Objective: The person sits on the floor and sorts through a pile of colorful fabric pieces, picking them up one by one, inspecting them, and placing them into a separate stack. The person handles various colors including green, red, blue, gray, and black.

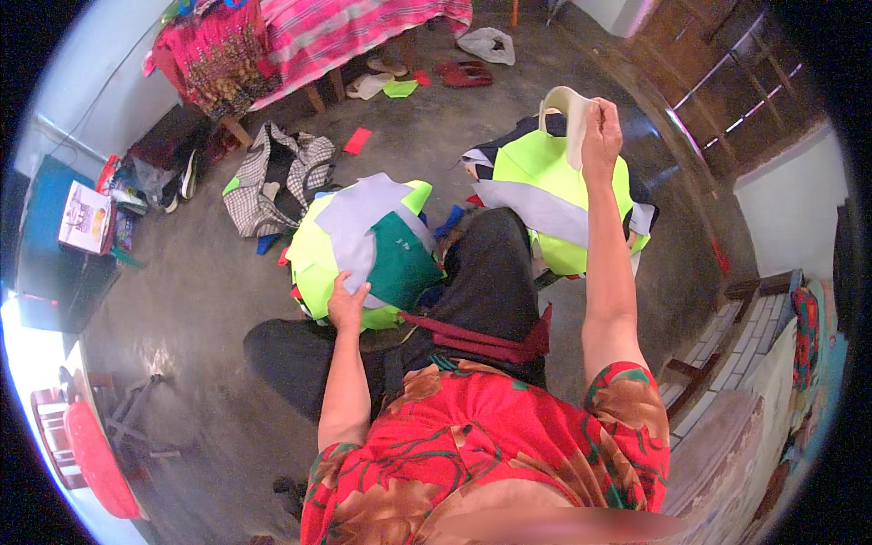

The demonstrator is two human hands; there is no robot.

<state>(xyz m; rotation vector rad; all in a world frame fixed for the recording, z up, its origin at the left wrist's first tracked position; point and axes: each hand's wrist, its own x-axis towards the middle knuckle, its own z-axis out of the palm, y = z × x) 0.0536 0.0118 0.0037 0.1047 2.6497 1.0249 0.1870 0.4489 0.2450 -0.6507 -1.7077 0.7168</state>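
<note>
My right hand (601,141) is raised at the right, fingers closed on a curved cream strip of cloth (572,113) whose loop hangs to the left. Below it on the floor lies a pile of neon yellow cloth pieces (563,250), crossed by a grey band (536,207), with dark cloth around its edges. My left hand (348,304) rests at the near edge of another neon yellow pile (313,259), thumb and finger apart against a grey cloth piece (354,213). A dark green piece (400,259) lies on the same pile.
Checked black-and-white cloth (259,191) lies beyond the left pile, near a red scrap (358,141). A bed with pink checked cloth (336,32) stands at the back. A teal table (54,209) is at the left, a red chair (95,459) nearer. Shoes and a white bag (487,44) sit by the bed.
</note>
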